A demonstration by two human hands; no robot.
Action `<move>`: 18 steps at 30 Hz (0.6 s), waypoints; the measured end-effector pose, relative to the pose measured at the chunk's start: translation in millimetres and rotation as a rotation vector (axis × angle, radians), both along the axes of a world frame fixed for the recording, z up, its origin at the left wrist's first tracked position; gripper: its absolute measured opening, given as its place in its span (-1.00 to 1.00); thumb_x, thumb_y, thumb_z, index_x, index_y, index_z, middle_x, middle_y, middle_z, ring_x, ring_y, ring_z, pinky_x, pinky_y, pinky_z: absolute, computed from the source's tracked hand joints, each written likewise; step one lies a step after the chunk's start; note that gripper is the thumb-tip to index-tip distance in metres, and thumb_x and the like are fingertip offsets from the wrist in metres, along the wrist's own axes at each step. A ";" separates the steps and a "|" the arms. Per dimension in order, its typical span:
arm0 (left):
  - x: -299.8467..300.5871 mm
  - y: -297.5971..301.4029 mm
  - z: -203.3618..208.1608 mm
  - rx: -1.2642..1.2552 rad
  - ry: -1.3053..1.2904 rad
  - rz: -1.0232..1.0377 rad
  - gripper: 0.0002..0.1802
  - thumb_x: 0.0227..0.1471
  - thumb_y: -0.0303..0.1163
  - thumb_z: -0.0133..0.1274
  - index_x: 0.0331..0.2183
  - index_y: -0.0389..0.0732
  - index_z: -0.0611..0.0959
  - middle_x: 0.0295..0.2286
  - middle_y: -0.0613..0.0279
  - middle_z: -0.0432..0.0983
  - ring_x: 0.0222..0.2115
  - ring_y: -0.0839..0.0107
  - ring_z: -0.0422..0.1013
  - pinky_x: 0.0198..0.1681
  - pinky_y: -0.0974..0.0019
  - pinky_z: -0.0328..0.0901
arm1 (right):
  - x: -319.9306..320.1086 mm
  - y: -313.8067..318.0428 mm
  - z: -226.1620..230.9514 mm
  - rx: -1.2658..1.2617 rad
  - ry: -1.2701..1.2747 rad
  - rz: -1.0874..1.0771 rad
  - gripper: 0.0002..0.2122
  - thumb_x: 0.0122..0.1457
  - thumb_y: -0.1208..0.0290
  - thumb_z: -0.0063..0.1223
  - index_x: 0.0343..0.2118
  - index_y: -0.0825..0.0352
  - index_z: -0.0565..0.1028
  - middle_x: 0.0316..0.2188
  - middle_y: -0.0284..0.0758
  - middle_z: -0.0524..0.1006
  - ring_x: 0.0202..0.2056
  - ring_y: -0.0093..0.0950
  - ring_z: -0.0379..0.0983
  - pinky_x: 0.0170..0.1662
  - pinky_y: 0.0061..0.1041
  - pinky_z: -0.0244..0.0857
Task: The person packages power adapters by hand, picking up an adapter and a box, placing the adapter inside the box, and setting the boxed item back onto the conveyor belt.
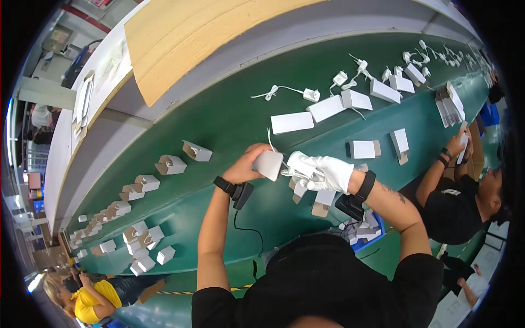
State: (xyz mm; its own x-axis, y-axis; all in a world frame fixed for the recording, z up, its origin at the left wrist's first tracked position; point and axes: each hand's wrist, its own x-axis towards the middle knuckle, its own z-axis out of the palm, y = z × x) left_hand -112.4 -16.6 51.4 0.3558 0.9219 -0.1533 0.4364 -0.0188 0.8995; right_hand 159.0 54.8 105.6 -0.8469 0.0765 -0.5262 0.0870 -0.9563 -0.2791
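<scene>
My left hand (246, 165) is bare and closed around a small white box (268, 165), held above the green work surface. Close by on its right, my right hand (333, 172), in a white glove, grips a bundled white cable (299, 174) next to the box. Whether a plug is part of that bundle is hidden by the fingers. A thin white cord (269, 138) rises past the far side of the box. Several open white boxes (324, 198) lie just under and beyond my right hand. Black straps with dark modules circle both wrists.
White boxes lie in a row (292, 122) along the far side, with white corded plug adapters (311, 95) behind them. More open boxes (172, 164) line the left. A blue bin (367, 244) of boxes stands near my body. A co-worker (454, 202) handles a box at right.
</scene>
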 end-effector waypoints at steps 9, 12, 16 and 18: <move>6.5 -16.3 -19.5 0.179 -0.014 0.096 -0.22 -0.47 -0.69 0.13 -0.06 -0.08 0.37 0.02 0.26 0.23 0.11 0.26 0.09 0.13 0.18 0.07 | 34.0 -34.4 10.3 -0.196 0.014 -0.004 -0.79 0.14 0.38 -0.05 -0.18 0.30 0.36 -0.23 -0.18 0.40 -0.40 -0.42 0.39 -0.49 -0.63 0.35; 22.0 -17.9 -14.8 0.217 0.028 -0.031 -0.20 -0.42 -0.62 0.21 -0.01 -0.11 0.36 0.04 0.25 0.22 0.08 0.30 0.15 0.09 0.17 0.13 | 20.9 -38.3 0.0 -0.130 -0.073 -0.133 -0.81 0.14 0.37 -0.05 -0.21 0.29 0.39 -0.27 -0.19 0.41 -0.42 -0.40 0.39 -0.52 -0.60 0.34; 29.7 -25.1 -10.2 -0.182 -0.205 0.042 -0.15 -0.38 -0.45 0.31 0.04 -0.13 0.33 0.03 0.24 0.25 0.04 0.32 0.20 0.01 0.20 0.21 | 2.6 -24.6 0.2 0.815 -0.122 -0.054 -0.83 0.10 0.37 -0.02 -0.26 0.30 0.43 -0.35 -0.21 0.44 -0.46 -0.37 0.42 -0.52 -0.56 0.33; 33.9 -20.2 -3.8 -0.185 -0.181 0.063 -0.15 -0.38 -0.41 0.32 0.05 -0.12 0.34 0.01 0.25 0.27 0.03 0.32 0.21 0.00 0.20 0.22 | -5.6 -20.2 -2.9 1.268 -0.119 0.025 -0.83 0.07 0.38 -0.01 -0.28 0.31 0.45 -0.38 -0.21 0.45 -0.48 -0.36 0.43 -0.52 -0.54 0.34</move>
State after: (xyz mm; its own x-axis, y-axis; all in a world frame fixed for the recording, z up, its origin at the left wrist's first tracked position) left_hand -78.5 -36.8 47.6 0.3356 0.9054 -0.2600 0.2631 0.1749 0.9488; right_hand 153.4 34.6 102.7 -0.8081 0.5642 -0.1690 0.1888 -0.0236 -0.9817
